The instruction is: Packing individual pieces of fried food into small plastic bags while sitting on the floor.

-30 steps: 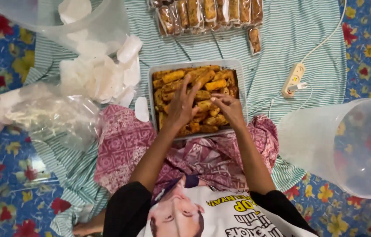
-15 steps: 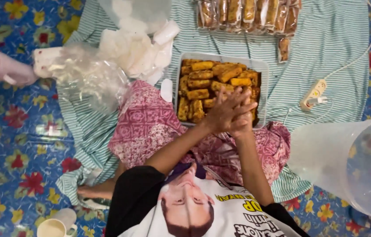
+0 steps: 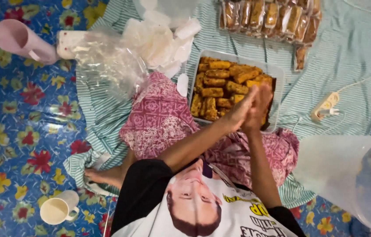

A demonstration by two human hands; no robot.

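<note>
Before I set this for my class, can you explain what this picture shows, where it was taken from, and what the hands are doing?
One camera, worn on a person's head, looks straight down at someone sitting on a flowered floor mat. There is no machine. The left hand and right hand are pressed together above a tray of fried golden pieces; whether the grip holds anything between the palms cannot be seen. Around them lie a striped cloth, clear plastic bags, wrapped snack packs, a pink jug and a cup.

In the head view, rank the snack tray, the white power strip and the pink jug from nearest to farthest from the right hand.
1. Snack tray: directly under the right hand.
2. White power strip: to its right on the striped cloth.
3. Pink jug: far upper left, on the floral mat.
</note>
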